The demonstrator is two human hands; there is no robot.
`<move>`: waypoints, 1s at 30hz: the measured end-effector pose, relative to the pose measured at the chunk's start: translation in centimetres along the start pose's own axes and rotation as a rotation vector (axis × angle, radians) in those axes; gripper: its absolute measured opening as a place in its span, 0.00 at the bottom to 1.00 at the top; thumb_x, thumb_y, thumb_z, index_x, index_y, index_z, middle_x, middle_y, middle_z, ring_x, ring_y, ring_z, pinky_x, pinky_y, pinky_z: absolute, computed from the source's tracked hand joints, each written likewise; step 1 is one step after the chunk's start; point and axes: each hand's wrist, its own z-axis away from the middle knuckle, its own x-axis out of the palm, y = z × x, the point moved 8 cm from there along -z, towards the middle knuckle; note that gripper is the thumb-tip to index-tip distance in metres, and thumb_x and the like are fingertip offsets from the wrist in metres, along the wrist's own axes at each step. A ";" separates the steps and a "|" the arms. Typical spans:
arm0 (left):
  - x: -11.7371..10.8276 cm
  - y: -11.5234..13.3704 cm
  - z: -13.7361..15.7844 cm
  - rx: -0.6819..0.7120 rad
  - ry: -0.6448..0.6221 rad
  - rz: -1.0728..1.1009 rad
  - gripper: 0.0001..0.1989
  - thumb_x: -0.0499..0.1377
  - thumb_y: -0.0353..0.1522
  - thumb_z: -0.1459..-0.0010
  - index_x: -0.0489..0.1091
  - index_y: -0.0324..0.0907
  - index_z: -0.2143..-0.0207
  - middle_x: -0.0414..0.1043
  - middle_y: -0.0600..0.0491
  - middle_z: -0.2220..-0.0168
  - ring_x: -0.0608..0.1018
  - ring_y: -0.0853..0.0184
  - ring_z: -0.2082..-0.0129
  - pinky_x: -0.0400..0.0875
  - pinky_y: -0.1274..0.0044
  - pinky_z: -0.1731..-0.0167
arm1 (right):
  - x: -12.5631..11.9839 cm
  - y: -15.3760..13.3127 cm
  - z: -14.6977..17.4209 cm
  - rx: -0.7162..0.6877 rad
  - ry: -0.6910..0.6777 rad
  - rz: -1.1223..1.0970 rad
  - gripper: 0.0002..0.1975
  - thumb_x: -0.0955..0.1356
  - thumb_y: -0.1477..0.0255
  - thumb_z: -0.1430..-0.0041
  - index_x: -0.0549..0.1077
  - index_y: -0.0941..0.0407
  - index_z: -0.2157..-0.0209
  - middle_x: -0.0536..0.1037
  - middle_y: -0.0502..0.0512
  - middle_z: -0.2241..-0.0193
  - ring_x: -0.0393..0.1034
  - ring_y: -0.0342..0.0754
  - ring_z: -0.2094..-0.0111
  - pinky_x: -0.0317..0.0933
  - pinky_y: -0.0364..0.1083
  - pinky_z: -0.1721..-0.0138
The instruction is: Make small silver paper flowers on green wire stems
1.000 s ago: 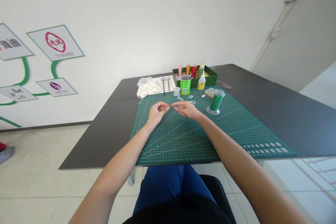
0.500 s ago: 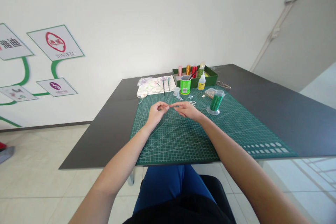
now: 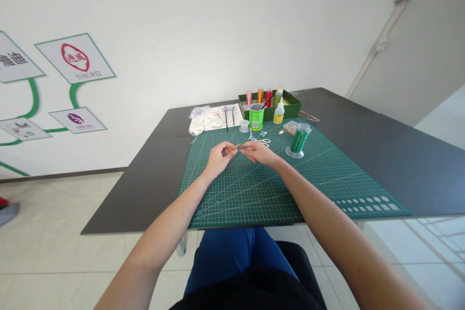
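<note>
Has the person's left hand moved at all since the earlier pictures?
Yes, slightly: the left hand has shifted to the right in the view, farther from the left edge of the cutting mat.

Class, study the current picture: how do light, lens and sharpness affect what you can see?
Head view: the wall is softly lit, but the right wall falls into grey shade; the floor looks washed out at lower right; the arms appear stretched towards the lower corners; the thin green strip by the left hand is too small to make out clearly.
</note>
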 end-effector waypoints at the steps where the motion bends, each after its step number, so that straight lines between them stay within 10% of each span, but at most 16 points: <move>1: 0.1 0.1 0.0 0.004 -0.004 -0.007 0.06 0.65 0.34 0.46 0.75 0.39 0.68 0.74 0.53 0.72 0.71 0.70 0.73 0.64 0.78 0.70 | 0.0 0.0 0.0 0.003 0.001 -0.003 0.20 0.68 0.62 0.41 0.77 0.63 0.54 0.59 0.38 0.91 0.48 0.37 0.88 0.45 0.40 0.83; 30: -0.2 -2.1 -0.1 -0.217 0.046 0.429 0.20 0.73 0.42 0.54 0.70 0.39 0.68 0.67 0.57 0.76 0.61 0.78 0.81 0.51 0.82 0.82 | 0.2 -0.7 0.3 -0.048 -0.048 -0.113 0.27 0.67 0.62 0.37 0.74 0.66 0.44 0.57 0.37 0.89 0.47 0.37 0.86 0.43 0.40 0.82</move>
